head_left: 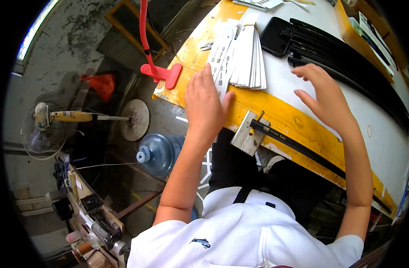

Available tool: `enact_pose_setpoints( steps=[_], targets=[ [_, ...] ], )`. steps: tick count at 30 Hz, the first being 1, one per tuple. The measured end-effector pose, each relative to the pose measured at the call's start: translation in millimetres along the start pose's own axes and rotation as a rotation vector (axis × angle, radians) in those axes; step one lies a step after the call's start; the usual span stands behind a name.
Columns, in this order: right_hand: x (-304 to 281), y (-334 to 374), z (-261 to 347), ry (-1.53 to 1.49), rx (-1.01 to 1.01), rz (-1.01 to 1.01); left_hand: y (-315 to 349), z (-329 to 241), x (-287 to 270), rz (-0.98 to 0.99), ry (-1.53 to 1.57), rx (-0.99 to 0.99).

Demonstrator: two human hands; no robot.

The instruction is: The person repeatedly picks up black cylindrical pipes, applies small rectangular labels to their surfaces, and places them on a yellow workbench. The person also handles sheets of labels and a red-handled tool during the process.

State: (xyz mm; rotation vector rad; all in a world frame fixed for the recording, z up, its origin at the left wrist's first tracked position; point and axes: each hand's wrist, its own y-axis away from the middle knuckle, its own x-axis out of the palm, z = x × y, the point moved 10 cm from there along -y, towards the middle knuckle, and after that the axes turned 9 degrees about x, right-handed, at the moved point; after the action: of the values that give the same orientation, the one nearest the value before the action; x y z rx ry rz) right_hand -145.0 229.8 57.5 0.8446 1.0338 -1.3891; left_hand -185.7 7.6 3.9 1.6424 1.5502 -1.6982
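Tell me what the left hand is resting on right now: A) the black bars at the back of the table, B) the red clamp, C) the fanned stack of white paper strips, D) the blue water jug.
C: the left hand lies flat on the near end of the white paper strips at the table's yellow edge, while the right hand hovers, fingers spread, short of the black bars.

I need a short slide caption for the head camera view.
Left hand resting on white printed paper strips at yellow-edged workbench; right hand hovering open beside long black strips.
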Motion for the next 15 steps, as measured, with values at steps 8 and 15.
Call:
enact_pose_setpoints(
  steps=[8,15],
  targets=[
    [26,-80,19,0.057,-0.098,-0.043,-16,18,1,-0.071,0.088,-0.023],
    [37,-127,57,0.233,-0.279,-0.12,-18,3,-13,-0.117,0.037,0.026]
  ],
)
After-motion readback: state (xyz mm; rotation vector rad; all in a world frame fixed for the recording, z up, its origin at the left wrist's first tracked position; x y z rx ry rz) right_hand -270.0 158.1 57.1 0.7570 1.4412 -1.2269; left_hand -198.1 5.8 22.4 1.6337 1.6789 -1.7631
